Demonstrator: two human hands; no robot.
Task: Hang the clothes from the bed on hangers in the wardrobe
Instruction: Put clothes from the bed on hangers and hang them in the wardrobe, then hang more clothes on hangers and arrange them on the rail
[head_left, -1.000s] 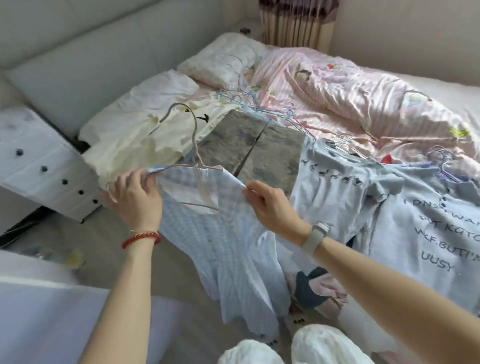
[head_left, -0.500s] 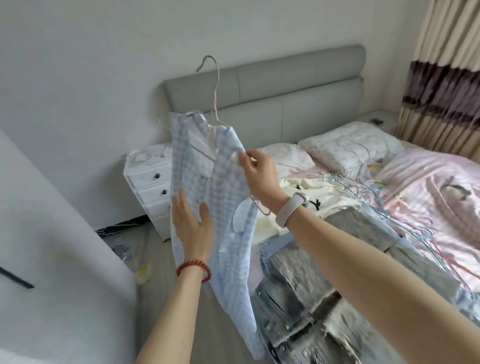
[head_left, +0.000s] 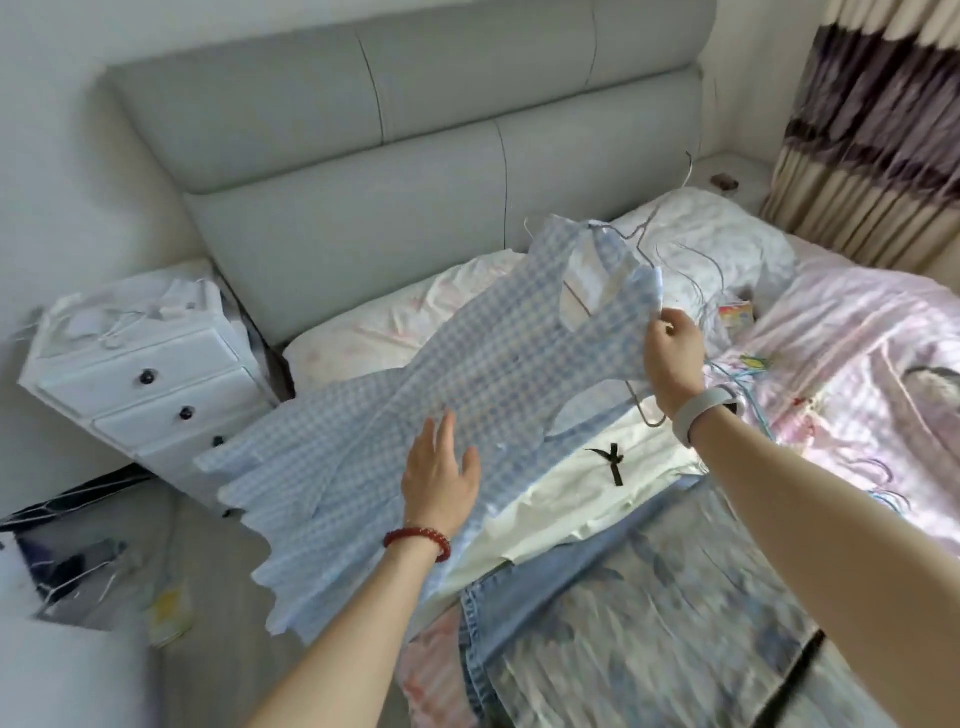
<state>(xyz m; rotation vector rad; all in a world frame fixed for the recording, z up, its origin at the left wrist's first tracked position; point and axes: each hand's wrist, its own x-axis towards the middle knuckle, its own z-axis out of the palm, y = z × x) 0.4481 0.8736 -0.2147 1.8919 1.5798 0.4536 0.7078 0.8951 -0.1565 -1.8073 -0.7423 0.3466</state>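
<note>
A: Dress, blue check, on wire hanger. Position?

B: Swung out nearly flat over the near edge of the bed, neck end toward the pillows, hem trailing out past the white drawers. Half a second ago it hung upright in front of the headboard; now it lies tilted across the air.

A: Hands?

B: Right hand pinches the shoulder of the dress with curled fingers, hanger bar showing just below the wrist. Left hand lies flat against the skirt, fingers straight, smoothing or steadying it rather than gripping.

A: Hanger seating?

B: Hook pokes up past the neckline; both straps look threaded over the wire. Judged seated, though the far shoulder is blurred.

A: Meaning for the task?

B: This item reads as hung and ready to carry. Wardrobe not in view, so the trip there is not yet made.

A: Remaining stock?

B: Cream garment with black bow, jeans, and a bundle of loose hangers on the pink quilt, all unhung.
</note>
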